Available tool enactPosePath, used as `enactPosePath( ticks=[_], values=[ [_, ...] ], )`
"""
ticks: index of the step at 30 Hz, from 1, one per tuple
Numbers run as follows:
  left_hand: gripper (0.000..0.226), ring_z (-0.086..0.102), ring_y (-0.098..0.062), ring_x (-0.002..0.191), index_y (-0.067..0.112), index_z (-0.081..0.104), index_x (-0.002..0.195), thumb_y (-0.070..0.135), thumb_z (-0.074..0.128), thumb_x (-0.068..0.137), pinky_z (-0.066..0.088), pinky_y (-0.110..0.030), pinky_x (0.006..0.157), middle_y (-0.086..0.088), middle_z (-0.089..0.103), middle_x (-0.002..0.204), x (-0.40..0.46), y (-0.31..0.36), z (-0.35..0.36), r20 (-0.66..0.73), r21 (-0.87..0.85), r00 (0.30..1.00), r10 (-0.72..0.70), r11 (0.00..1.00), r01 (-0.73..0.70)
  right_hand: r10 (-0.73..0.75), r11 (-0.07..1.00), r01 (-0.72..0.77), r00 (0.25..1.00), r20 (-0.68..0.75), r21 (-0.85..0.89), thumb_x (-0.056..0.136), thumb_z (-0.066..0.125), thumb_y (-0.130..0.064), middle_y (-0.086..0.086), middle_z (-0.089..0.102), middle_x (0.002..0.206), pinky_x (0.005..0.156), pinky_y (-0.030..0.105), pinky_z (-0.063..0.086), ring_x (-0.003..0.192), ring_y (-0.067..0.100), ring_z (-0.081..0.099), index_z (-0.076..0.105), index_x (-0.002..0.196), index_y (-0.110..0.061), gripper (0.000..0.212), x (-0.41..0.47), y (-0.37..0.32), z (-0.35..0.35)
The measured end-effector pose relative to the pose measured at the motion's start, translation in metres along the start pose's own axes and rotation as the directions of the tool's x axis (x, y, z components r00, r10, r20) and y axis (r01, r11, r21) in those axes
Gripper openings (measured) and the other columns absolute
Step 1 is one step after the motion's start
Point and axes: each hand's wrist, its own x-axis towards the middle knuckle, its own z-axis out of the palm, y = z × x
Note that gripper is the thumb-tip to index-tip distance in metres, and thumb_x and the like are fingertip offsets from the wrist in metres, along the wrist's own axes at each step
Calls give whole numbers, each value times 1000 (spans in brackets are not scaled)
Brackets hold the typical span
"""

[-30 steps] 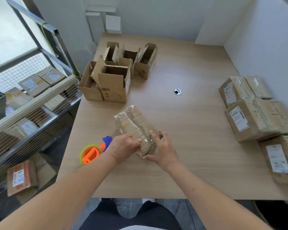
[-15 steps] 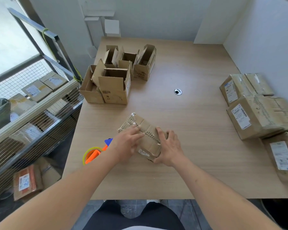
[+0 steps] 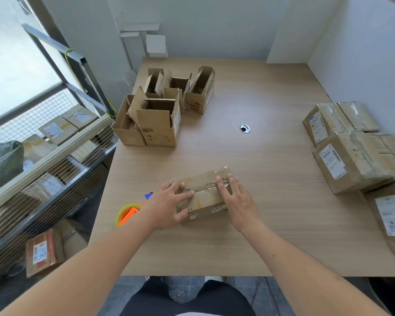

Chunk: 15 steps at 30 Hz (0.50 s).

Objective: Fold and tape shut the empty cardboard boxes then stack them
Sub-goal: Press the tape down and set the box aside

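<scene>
Wooden table (image 3: 271, 213); taped box (image 3: 203, 195) between left hand (image 3: 167, 206) and right hand (image 3: 235, 201), fingers flat on top

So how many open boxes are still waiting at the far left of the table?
5 that I can make out, clustered together: front box, one at its left, two behind, and one at the right. More may be hidden among them.

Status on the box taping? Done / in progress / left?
Done: several taped boxes grouped at the table's right edge. In hand: one closed box near the front, tape along its top seam, left hand and right hand pressing on it; the tape dispenser lies beside it. Left: a cluster of open boxes, flaps up, at the far left.
</scene>
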Motion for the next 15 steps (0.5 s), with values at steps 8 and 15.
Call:
enactPosePath(
  ticks=[8,15],
  values=[
    [68,35,-35,145,31,60,142,37,81,78,19,-44,124,-10,44,149,-3,-12,0,26,-94,999,44,995,-41,9,1000,-6,989,149,-17,87,67,-31,15,-43,158,126,53,-6,148,35,-36,-36,151,-33,122,7,0,16],
    [69,53,-33,121,38,63,136,59,82,74,52,-49,99,-5,50,137,-7,-2,8,-62,-37,998,-30,999,27,-137,972,153,986,-96,180,84,69,-42,17,-7,170,127,44,8,157,34,-4,15,163,-25,97,-4,-10,15]
  ],
)
